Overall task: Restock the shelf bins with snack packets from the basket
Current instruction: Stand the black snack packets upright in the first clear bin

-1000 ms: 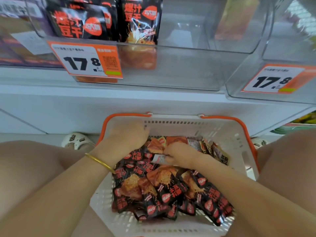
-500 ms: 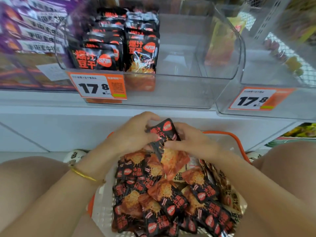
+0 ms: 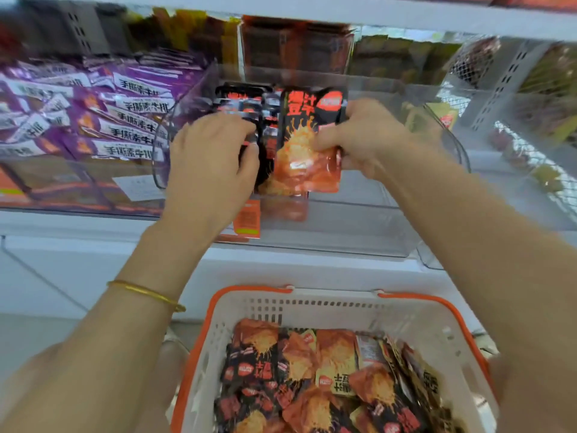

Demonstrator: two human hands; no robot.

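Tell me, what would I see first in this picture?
You'd spot the red-and-black snack packet first, pinched upright by the right hand at the clear bin in the middle. The left hand grips packets already standing there. Below sits a white basket full of more.

black-and-orange snack packet (image 3: pixel 307 142) at twelve o'clock; purple packets (image 3: pixel 93 117) at ten; white basket (image 3: pixel 431 332), orange rim, at six; gold bangle (image 3: pixel 146 293).

Glossy foil-look snack packet (image 3: pixel 307 142), clear smooth plastic bin (image 3: pixel 359 226), matt perforated plastic basket (image 3: pixel 312 307), shiny metal-look bangle (image 3: pixel 146 293).
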